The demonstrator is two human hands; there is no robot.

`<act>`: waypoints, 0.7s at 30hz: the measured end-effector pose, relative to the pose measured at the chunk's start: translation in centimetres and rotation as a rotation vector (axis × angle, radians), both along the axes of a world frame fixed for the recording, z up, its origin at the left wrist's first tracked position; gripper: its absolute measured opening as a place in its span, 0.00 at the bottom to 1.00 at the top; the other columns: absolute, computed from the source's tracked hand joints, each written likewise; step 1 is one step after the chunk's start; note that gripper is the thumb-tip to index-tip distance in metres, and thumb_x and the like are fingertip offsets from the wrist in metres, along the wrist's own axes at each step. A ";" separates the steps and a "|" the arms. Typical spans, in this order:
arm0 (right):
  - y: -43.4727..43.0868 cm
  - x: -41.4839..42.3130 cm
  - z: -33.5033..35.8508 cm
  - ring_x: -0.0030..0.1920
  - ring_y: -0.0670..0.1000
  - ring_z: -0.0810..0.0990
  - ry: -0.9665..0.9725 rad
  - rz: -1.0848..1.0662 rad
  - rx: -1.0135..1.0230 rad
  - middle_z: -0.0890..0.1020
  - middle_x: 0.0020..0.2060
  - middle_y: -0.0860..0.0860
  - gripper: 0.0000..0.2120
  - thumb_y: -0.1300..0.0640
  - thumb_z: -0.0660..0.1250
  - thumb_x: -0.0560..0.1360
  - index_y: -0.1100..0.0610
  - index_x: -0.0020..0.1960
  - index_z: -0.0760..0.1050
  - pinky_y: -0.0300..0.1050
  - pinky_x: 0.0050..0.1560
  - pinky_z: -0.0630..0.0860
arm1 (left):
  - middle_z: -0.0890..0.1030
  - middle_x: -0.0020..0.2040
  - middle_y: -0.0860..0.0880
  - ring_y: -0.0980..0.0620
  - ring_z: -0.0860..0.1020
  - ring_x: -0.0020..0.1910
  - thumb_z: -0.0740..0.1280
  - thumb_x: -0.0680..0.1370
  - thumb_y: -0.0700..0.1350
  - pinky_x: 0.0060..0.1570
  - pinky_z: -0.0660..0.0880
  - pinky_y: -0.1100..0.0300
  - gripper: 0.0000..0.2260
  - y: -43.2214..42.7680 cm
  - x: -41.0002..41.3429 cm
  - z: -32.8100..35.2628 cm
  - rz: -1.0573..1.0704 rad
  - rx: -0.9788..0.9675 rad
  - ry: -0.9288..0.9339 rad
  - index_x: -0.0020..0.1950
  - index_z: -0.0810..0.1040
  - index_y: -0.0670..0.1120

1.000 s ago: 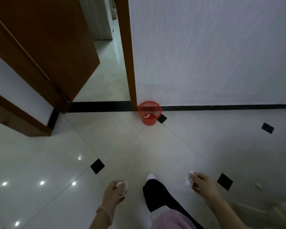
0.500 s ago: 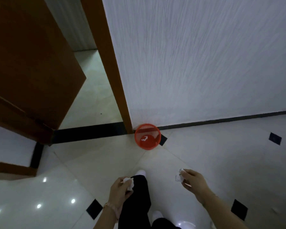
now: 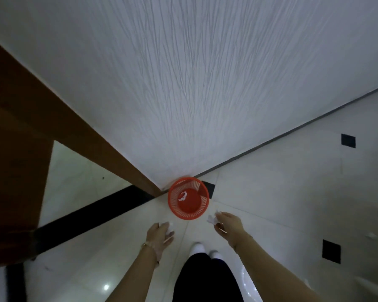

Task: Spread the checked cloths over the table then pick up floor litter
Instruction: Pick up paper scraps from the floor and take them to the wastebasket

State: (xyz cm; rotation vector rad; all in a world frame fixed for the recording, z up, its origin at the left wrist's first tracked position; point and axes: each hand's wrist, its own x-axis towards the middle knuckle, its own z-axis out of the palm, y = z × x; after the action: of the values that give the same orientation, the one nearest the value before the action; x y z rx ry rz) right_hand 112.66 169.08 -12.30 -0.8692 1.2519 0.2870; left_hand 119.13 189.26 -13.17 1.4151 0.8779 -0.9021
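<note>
While the table and cloths are lying out of view, the person is working on the second half of the task: carrying floor litter to a bin (image 3: 188, 200). The person is standing with both feet (image 3: 206, 251) close to it, arms reaching forward and down.

The left hand (image 3: 159, 235) is pinching a small white scrap (image 3: 170, 227) between thumb and fingertips, short of the bin's near rim and off to its left. The right hand (image 3: 228, 223) is gripping a second white wad (image 3: 212, 219) at its fingertips, just beside the rim on the right, not yet over the opening. Neither hand is letting go.

The bin is a red mesh basket sitting on the tiled floor (image 3: 282, 192) against the wall (image 3: 205, 83), right at the foot of the brown door frame (image 3: 85, 136). One white scrap (image 3: 183, 196) is already lying on its bottom.

Judging by this, the step in hand is the drop-off, and it is nearly done. The next move is calling for each hand to travel a little further forward until the paper is hanging above the opening, and only then for the fingers to open. Crumpled paper is light and may drift, so releasing low over the rim looks wise; the left hand has the longer way to go. Whether more litter is waiting elsewhere on the floor cannot be told from here.
</note>
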 end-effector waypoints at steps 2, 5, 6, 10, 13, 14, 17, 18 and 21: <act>0.1 2.3 -0.5 0.43 0.54 0.77 -0.034 -0.045 0.123 0.77 0.41 0.55 0.03 0.61 0.63 0.78 0.60 0.47 0.74 0.44 0.47 0.79 | 0.72 0.61 0.41 0.43 0.74 0.56 0.61 0.80 0.43 0.54 0.72 0.51 0.14 -0.7 2.5 -1.1 0.019 -0.052 0.023 0.63 0.70 0.39; -0.2 3.8 -0.7 0.57 0.56 0.73 -0.060 -0.011 0.216 0.74 0.45 0.50 0.08 0.54 0.63 0.78 0.55 0.56 0.71 0.55 0.66 0.69 | 0.69 0.65 0.42 0.42 0.71 0.65 0.60 0.80 0.48 0.63 0.68 0.47 0.20 -1.6 4.8 -1.4 0.023 -0.102 0.028 0.71 0.65 0.43; -0.5 3.6 -0.8 0.59 0.56 0.72 -0.066 0.002 0.213 0.74 0.47 0.50 0.10 0.54 0.63 0.78 0.55 0.58 0.70 0.55 0.66 0.68 | 0.68 0.67 0.42 0.41 0.69 0.67 0.60 0.80 0.48 0.65 0.68 0.46 0.20 -1.7 5.0 -1.5 0.013 -0.093 0.029 0.71 0.64 0.44; -2.3 0.6 -1.0 0.51 0.56 0.78 0.014 -0.057 0.123 0.79 0.50 0.56 0.11 0.59 0.63 0.78 0.59 0.60 0.73 0.48 0.49 0.74 | 0.71 0.68 0.41 0.42 0.71 0.64 0.59 0.81 0.46 0.63 0.69 0.47 0.18 -0.9 4.3 -1.3 -0.175 0.005 0.037 0.70 0.66 0.42; -4.0 -4.2 -0.8 0.42 0.53 0.79 0.108 -0.039 -0.010 0.81 0.42 0.56 0.07 0.60 0.62 0.78 0.60 0.53 0.75 0.45 0.44 0.73 | 0.78 0.59 0.41 0.45 0.76 0.54 0.60 0.80 0.44 0.55 0.72 0.52 0.14 0.3 2.4 -1.0 -0.408 0.129 0.047 0.63 0.72 0.40; -4.5 -6.2 -0.7 0.41 0.53 0.79 0.133 -0.043 -0.049 0.81 0.41 0.56 0.06 0.60 0.63 0.78 0.61 0.52 0.76 0.44 0.43 0.73 | 0.79 0.56 0.41 0.45 0.77 0.52 0.61 0.80 0.44 0.51 0.73 0.53 0.12 0.8 1.6 -0.9 -0.471 0.164 0.044 0.60 0.73 0.40; -5.5 -12.9 0.0 0.37 0.53 0.79 0.220 -0.058 -0.153 0.80 0.37 0.56 0.04 0.62 0.64 0.76 0.62 0.48 0.77 0.43 0.39 0.73 | 0.80 0.45 0.42 0.46 0.78 0.44 0.63 0.78 0.41 0.41 0.72 0.58 0.07 1.5 -0.8 0.0 -0.613 0.243 0.042 0.52 0.76 0.39; -5.7 -15.6 0.5 0.36 0.53 0.78 0.251 -0.072 -0.182 0.80 0.35 0.56 0.04 0.62 0.64 0.76 0.62 0.47 0.77 0.43 0.38 0.73 | 0.80 0.42 0.42 0.46 0.78 0.41 0.63 0.78 0.41 0.40 0.71 0.58 0.05 1.3 -1.7 0.3 -0.661 0.264 0.056 0.49 0.76 0.40; -5.3 -22.4 1.5 0.34 0.54 0.77 0.327 -0.104 -0.207 0.80 0.34 0.57 0.06 0.63 0.63 0.76 0.64 0.45 0.78 0.43 0.36 0.72 | 0.79 0.38 0.42 0.46 0.76 0.37 0.63 0.78 0.40 0.37 0.68 0.60 0.05 1.4 -4.0 1.0 -0.836 0.299 0.140 0.44 0.75 0.40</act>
State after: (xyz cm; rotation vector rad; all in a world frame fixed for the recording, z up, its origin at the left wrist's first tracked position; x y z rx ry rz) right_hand 90.26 163.81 -10.81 -0.9552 1.6476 0.2240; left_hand 115.14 190.66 -12.22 2.0523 0.5135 -1.5493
